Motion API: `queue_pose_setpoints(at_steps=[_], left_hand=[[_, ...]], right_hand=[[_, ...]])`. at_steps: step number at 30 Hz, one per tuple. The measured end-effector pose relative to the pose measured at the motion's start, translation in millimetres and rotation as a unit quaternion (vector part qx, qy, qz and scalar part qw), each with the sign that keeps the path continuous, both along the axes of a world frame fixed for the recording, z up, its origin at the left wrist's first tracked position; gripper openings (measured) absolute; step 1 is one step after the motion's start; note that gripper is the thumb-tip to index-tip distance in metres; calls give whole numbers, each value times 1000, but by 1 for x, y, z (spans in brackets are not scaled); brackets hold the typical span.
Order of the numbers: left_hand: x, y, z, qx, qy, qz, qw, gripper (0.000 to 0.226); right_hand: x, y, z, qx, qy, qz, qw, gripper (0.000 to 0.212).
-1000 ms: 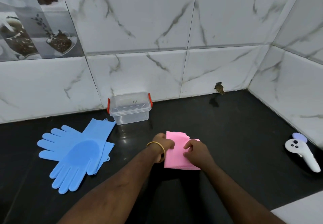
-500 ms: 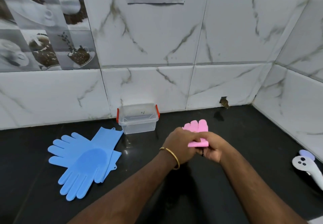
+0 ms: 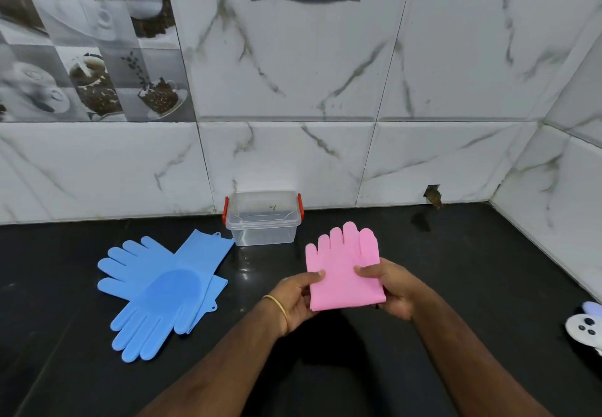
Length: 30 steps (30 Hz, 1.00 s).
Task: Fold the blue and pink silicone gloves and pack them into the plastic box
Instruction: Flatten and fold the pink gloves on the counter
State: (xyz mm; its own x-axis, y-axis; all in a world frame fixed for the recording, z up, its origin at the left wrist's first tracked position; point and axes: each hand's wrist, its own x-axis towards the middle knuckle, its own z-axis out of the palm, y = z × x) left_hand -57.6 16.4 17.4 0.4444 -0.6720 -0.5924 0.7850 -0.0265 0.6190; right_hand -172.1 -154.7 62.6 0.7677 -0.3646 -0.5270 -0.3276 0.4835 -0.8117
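Note:
The folded pink silicone gloves point(image 3: 342, 263) are held up above the black counter, fingers pointing away from me. My left hand point(image 3: 293, 296) pinches their left edge and my right hand point(image 3: 391, 286) grips their right edge. Two blue silicone gloves point(image 3: 163, 286) lie flat and overlapping on the counter to the left, unfolded. The clear plastic box point(image 3: 262, 219) with red clips stands open against the wall, behind the gloves, with nothing visible inside.
The black counter point(image 3: 456, 270) runs into a corner of white marble tiles on the right. A white and lilac controller point(image 3: 586, 325) lies at the right edge. A small hole point(image 3: 432, 193) shows at the wall's base.
The pink gloves were pressed on the counter, then lifted; now both hands hold them up with the fingers spread in view. The camera has tilted upward.

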Motion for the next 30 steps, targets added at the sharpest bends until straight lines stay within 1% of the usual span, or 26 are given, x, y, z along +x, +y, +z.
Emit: queue_pose_setpoints(at_steps=[3, 7, 11, 13, 15, 16, 19, 22, 26, 30], left_hand=[[-1, -8, -7, 48, -68, 27, 996, 44], [-7, -23, -16, 134, -164, 63, 975, 45], [4, -28, -16, 134, -236, 96, 958, 44], [12, -27, -18, 124, -246, 110, 955, 43], [15, -68, -29, 162, -252, 145, 943, 43], [20, -68, -31, 172, -254, 141, 941, 45], [30, -67, -47, 224, -293, 89, 925, 52], [30, -73, -54, 253, -316, 68, 912, 54], [28, -71, -58, 276, -338, 81, 896, 58], [27, -65, -53, 295, -364, 40, 882, 67]], right_hand=[[0, -8, -19, -28, 36, 20, 999, 39], [7, -17, -37, -68, 80, 34, 994, 38], [21, -17, -42, -113, 73, 10, 991, 44], [30, -15, -42, -161, 49, -18, 986, 50], [42, -58, -60, -195, 43, 16, 980, 54], [48, -58, -64, -212, 46, 22, 976, 54], [56, -51, -72, -253, 70, 27, 965, 49], [56, -57, -88, -267, 80, 34, 960, 44], [55, -59, -99, -308, 102, 45, 945, 45], [60, -61, -99, -364, 129, 54, 921, 49]])
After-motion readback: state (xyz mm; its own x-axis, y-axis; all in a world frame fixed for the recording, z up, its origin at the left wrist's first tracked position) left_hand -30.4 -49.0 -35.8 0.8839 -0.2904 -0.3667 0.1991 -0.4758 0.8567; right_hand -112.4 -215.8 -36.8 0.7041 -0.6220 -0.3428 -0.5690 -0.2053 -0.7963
